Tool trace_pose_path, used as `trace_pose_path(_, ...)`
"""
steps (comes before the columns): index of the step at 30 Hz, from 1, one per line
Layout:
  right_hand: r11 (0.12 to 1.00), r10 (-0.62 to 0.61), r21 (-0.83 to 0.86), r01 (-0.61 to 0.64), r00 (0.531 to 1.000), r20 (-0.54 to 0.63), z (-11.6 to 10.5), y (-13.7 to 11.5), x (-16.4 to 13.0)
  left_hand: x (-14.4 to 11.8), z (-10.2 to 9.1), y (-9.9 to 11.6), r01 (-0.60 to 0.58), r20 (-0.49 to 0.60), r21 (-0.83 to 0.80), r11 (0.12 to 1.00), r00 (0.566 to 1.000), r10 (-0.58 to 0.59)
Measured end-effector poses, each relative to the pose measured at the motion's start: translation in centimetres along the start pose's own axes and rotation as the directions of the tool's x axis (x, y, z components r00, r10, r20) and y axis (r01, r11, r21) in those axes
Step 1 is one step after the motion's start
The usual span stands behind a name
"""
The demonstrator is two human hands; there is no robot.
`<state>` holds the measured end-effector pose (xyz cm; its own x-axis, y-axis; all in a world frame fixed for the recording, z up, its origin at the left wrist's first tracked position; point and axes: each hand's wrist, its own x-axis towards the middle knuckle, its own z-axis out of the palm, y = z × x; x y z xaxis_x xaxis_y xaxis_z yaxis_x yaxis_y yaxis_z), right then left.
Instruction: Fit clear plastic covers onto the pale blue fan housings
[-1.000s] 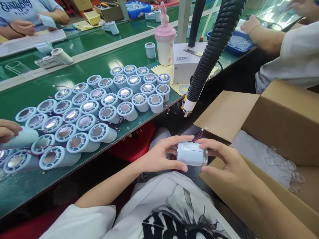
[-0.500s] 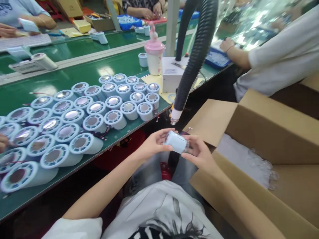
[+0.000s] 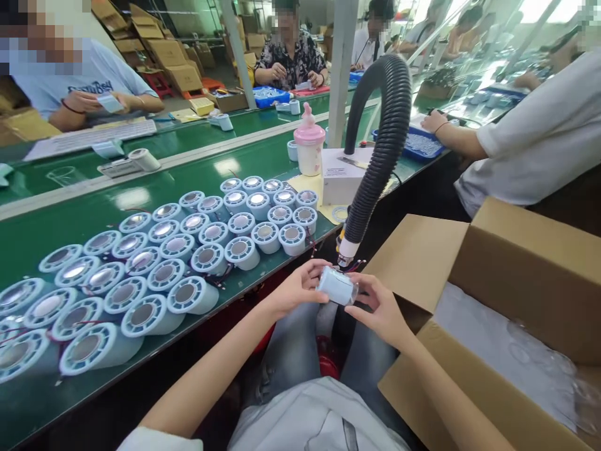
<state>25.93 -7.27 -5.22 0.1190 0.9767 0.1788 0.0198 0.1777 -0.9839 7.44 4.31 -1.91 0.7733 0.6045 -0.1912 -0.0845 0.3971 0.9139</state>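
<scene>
My left hand [image 3: 303, 287] grips a light-blue plastic cylinder housing [image 3: 336, 285] by its left end, thumb below and fingers above. At the other end, my right hand [image 3: 381, 308] has thumb and fingers around a clear plastic cap [image 3: 354, 293] on that end. The cylinder lies tilted on its side over my lap, thin wires showing behind it. Just above it hangs the metal-tipped nozzle [image 3: 346, 252] of a black corrugated hose [image 3: 382, 150]; whether they touch I cannot tell. Many similar blue cylinders [image 3: 185, 293] stand on the green table to the left.
An open cardboard box [image 3: 530, 250] on my right holds clear plastic pieces [image 3: 539, 351]. A white box [image 3: 342, 181] and pink-lidded cup [image 3: 310, 150] stand beyond the cylinders. Co-workers sit across the table; another person's sleeve [image 3: 530, 119] is at right, beside a blue tray [image 3: 420, 145].
The view has tilted upward, showing more of the co-workers. The held cylinder is now closer to the nozzle. Both my hands keep hold. A hand at the left edge has gone from view.
</scene>
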Motion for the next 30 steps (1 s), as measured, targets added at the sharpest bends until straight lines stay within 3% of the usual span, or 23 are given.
trace_pose_path(5, 0.996, 0.025, -0.089, -0.015, 0.993, 0.113, -0.9, -2.7, -2.3, -3.5, 1.4, 0.3, 0.056, 0.069, 0.067, 0.996, 0.996, -0.061)
trace_pose_path(9, 0.967, -0.005, -0.249, 0.052, 0.982, 0.189, -1.6, -5.8, -3.6, -5.1, 2.7, 1.1, -0.020, 0.143, 0.214, 0.977, 0.990, -0.011)
trace_pose_path(12, 0.957, 0.032, -0.290, 0.028, 0.980, 0.199, -1.8, -7.8, -4.1, -5.7, 3.5, 1.7, -0.048, 0.180, 0.284, 0.958, 0.984, -0.004)
trace_pose_path(23, 0.973, 0.231, -0.057, -0.224, 0.952, 0.200, -1.6, -9.5, -4.5, -6.6, 4.9, 2.8, -0.148, 0.217, 0.361, 0.921, 0.973, 0.071)
trace_pose_path(30, 0.887, 0.405, 0.126, -0.444, 0.880, 0.247, -1.2, -9.6, -4.3, -6.9, 4.7, 2.8, -0.206, 0.240, 0.389, 0.898, 0.964, 0.117)
